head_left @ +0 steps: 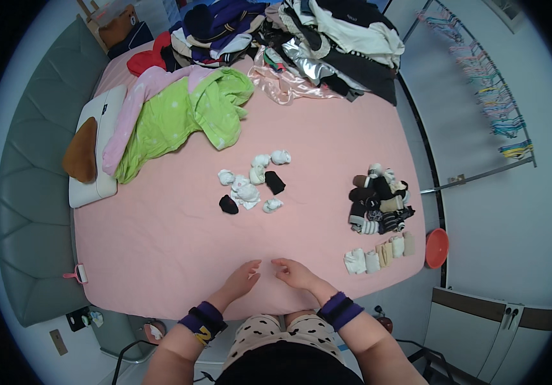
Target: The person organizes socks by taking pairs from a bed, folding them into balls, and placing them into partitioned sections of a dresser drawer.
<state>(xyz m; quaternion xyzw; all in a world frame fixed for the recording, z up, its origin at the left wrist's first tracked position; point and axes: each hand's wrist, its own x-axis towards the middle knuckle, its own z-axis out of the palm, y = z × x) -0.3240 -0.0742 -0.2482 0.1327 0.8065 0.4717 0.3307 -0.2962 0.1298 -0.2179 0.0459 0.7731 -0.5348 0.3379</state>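
My left hand point(242, 278) and my right hand point(294, 273) hover at the near edge of the bed, a small gap between their fingertips. Both are empty, with loosely bent fingers apart. Beyond them on the pink sheet point(179, 237) lies a loose group of balled white socks point(245, 192) with a black sock ball point(228, 205) and a black folded sock point(275, 183). To the right sits a packed cluster of rolled dark, grey and striped socks point(378, 204). Nearer than it, a row of rolled white and beige socks point(384, 255) stands side by side.
Heaped clothes point(346, 45) cover the far end of the bed. A green and pink blanket point(173, 115) lies at far left, beside a white pillow point(106, 154) with a brown cushion point(82, 151). A lint roller point(80, 274) rests at left. A red basin point(437, 248) and hanger rack point(494, 96) stand right.
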